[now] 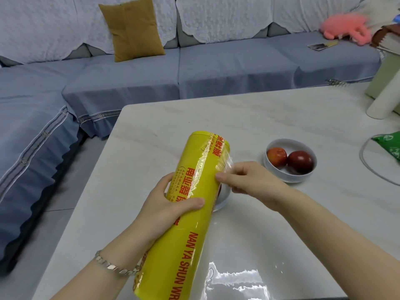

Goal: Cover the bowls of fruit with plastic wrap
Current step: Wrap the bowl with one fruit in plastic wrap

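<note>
- Over the table [216, 118], near half: left hand [160, 204] is wrapped round the roll [194, 226] at mid-length, thumb on top, firm hold.
- Right hand [249, 180] pinches the film edge [225, 163] beside the roll's far part. Film is lifted just off the roll there, along a short stretch only.
- Far bowl [279, 173] holds two red fruit [299, 161], sits right of the hands, uncovered.
- Near bowl [223, 195] is mostly hidden under the roll. Only a bit of rim shows, contents hard to tell.
- Step, my read: freeing the edge, pull-out not yet started.
- Do it well: work the pinch along the edge first so the film comes off full width, not as a strip.
- Ease the left grip enough for the roll to turn. Pull flat, straight away from the roll.
- Draw enough to overhang the rim all round.
- Risk: slack film clings to itself. Keep it taut.
</note>
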`<action>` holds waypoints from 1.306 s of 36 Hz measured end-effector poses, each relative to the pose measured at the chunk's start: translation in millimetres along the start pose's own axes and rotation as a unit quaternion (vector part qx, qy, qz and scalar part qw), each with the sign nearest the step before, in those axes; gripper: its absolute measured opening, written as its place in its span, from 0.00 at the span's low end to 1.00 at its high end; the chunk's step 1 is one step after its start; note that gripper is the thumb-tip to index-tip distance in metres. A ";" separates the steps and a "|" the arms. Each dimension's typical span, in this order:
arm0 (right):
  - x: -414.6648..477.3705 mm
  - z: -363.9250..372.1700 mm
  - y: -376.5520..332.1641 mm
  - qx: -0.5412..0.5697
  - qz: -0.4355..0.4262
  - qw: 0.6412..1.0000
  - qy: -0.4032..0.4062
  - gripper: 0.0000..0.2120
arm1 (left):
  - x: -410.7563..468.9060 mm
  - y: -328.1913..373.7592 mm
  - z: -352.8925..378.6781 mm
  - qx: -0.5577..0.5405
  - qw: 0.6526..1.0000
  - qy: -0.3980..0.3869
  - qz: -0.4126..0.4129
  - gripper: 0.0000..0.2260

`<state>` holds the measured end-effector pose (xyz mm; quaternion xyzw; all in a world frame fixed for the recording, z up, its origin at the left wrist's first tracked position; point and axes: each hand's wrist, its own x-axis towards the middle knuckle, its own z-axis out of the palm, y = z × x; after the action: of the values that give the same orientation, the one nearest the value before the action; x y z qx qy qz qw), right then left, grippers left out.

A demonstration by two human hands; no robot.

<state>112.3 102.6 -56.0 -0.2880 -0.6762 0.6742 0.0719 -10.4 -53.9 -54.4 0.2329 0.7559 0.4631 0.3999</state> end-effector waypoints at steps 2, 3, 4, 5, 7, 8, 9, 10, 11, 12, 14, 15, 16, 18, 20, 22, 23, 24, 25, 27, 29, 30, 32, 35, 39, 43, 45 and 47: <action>-2.4 2.2 0.4 -0.015 -0.046 0.999 0.002 0.07 | 0.9 -0.8 0.3 -0.018 1.000 0.001 -0.011 0.36; -3.2 3.5 1.8 -0.014 -0.063 0.998 0.002 0.07 | 1.7 -1.0 0.3 -0.025 1.000 0.002 -0.016 0.37; -4.1 5.3 2.8 -0.009 -0.072 0.997 0.001 0.07 | 2.6 -1.0 0.4 -0.030 0.999 0.005 -0.017 0.38; -4.9 6.5 4.1 0.003 -0.076 0.997 -0.002 0.09 | 3.7 -1.1 0.6 -0.031 0.999 0.009 -0.018 0.38; -7.0 8.5 5.2 0.048 -0.067 0.996 -0.020 0.11 | 5.3 -1.4 1.4 -0.028 0.999 0.020 -0.019 0.39; -8.0 9.1 4.8 0.066 -0.057 0.996 -0.030 0.11 | 5.8 -1.6 1.8 -0.027 0.999 0.024 -0.020 0.40; -7.8 9.7 6.3 0.075 -0.048 0.995 -0.035 0.11 | 6.0 -1.6 2.5 -0.026 0.999 0.026 -0.021 0.41; -8.5 10.7 6.6 0.083 -0.039 0.995 -0.038 0.10 | 5.7 -1.3 3.2 -0.027 0.999 0.028 -0.022 0.41; -8.1 11.3 7.8 0.089 -0.035 0.995 -0.041 0.10 | 5.5 -0.8 4.0 -0.027 0.999 0.028 -0.022 0.41; -8.8 12.5 7.3 0.082 -0.032 0.995 -0.046 0.09 | 5.3 -0.1 4.6 -0.027 0.999 0.030 -0.022 0.42; -8.8 14.1 6.9 0.052 -0.031 0.997 -0.054 0.04 | 4.9 2.3 4.9 -0.026 0.999 0.037 -0.024 0.44; -8.3 15.0 7.7 0.041 -0.030 0.997 -0.051 0.05 | 5.1 3.4 4.6 -0.027 0.999 0.040 -0.024 0.44; -9.1 16.1 7.1 0.035 -0.030 0.998 -0.045 0.07 | 5.2 4.3 4.2 -0.030 0.998 0.043 -0.025 0.44; -9.8 17.3 9.6 0.005 -0.057 0.998 -0.035 0.06 | 5.8 6.3 2.4 -0.034 0.998 0.045 -0.025 0.44; -10.4 20.0 12.0 -0.037 -0.087 0.995 -0.033 0.08 | 7.0 8.6 1.3 -0.035 0.998 0.050 -0.021 0.44; -11.1 21.7 12.6 -0.023 -0.086 0.995 -0.038 0.07 | 9.3 11.2 0.5 -0.033 0.998 0.051 -0.016 0.42; -10.2 22.0 13.4 0.002 -0.078 0.996 -0.043 0.08 | 10.3 12.9 0.2 -0.032 0.998 0.051 -0.015 0.41; -10.1 22.0 12.4 0.031 -0.066 0.996 -0.050 0.11 | 11.2 14.4 -0.4 -0.035 0.998 0.049 -0.016 0.40; -9.7 22.6 11.2 0.060 -0.053 0.995 -0.057 0.13 | 12.0 15.4 -1.0 -0.040 0.998 0.049 -0.016 0.40; -10.4 22.7 7.8 0.094 -0.026 0.992 -0.084 0.13 | 12.3 17.3 -1.5 -0.047 0.997 0.053 -0.014 0.40; -11.5 23.4 5.8 0.068 -0.019 0.992 -0.109 0.10 | 12.5 18.7 -1.3 -0.041 0.998 0.057 -0.006 0.37; -12.6 23.6 4.6 0.053 -0.019 0.993 -0.107 0.07 | 12.8 19.6 -1.6 -0.039 0.997 0.062 -0.001 0.35; -13.9 23.1 4.1 0.031 -0.024 0.996 -0.076 0.05 | 14.9 20.6 -3.8 -0.050 0.996 0.075 0.001 0.32; -15.3 26.0 5.2 -0.016 -0.069 0.997 -0.034 0.13 | 17.1 22.7 -7.2 -0.064 0.994 0.087 -0.004 0.33; -16.1 32.9 3.8 -0.037 -0.103 0.994 -0.009 0.15 | 20.2 25.6 -4.9 -0.064 0.991 0.114 0.010 0.34; -16.7 39.0 2.0 0.054 -0.064 0.996 -0.026 0.12 | 24.0 29.6 -0.6 -0.055 0.987 0.143 0.039 0.36; -17.6 39.8 0.7 0.074 -0.040 0.996 -0.039 0.09 | 24.9 31.6 1.1 -0.068 0.987 0.141 0.043 0.35; -19.0 36.5 -2.8 0.074 -0.005 0.995 -0.073 0.07 | 25.6 32.9 2.8 -0.074 0.987 0.136 0.044 0.34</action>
<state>109.4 61.8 -50.7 -0.2287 -0.6295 0.7412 0.0463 -23.3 -18.7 -35.9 0.1701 0.7559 0.5625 0.2887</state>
